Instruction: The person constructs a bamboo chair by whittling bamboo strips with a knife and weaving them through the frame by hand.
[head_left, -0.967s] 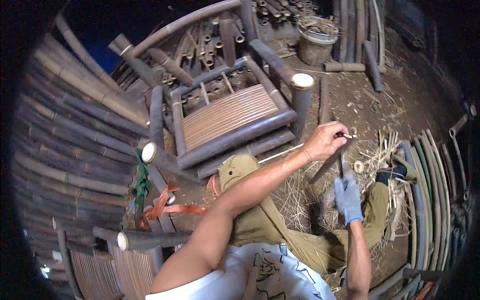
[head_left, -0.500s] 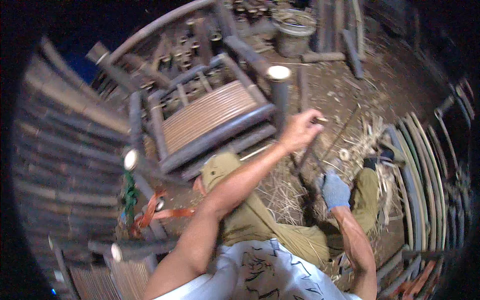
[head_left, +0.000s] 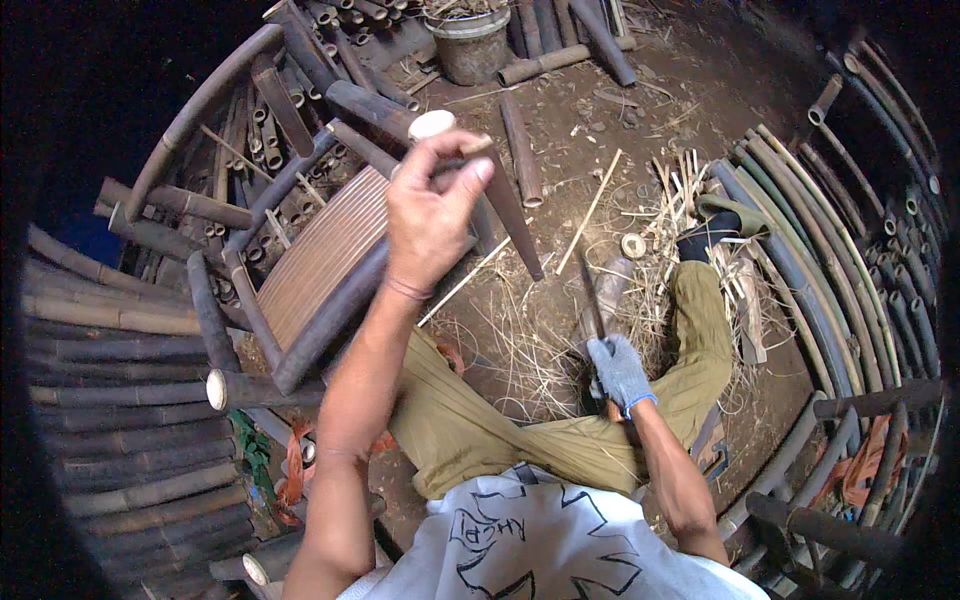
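Note:
My bare left hand [head_left: 432,215] is raised in front of the bamboo chair, its fingers closed on the pale upper end of a dark split-bamboo piece [head_left: 516,222]. That piece slants down toward the ground and narrows to a blunt tip. In a blue-grey glove, my right hand [head_left: 620,374] grips a long-bladed knife [head_left: 593,303] low between my legs. The blade points up and away from me, apart from the bamboo piece. The knife's handle is mostly hidden by the glove. Just right of the blade lies a light wooden piece [head_left: 612,284].
A bamboo chair [head_left: 330,240] with a slatted seat stands at left. Shavings [head_left: 530,355] and a pale strip [head_left: 588,212] litter the dirt floor. Bamboo poles [head_left: 800,250] line the right. A bucket [head_left: 468,50] stands far back, and stacked poles [head_left: 140,410] lie left.
My view has shifted right. My left hand has come left toward the chair's armrest end, the bamboo piece now hanging plainly in view. The knife blade now shows sharply.

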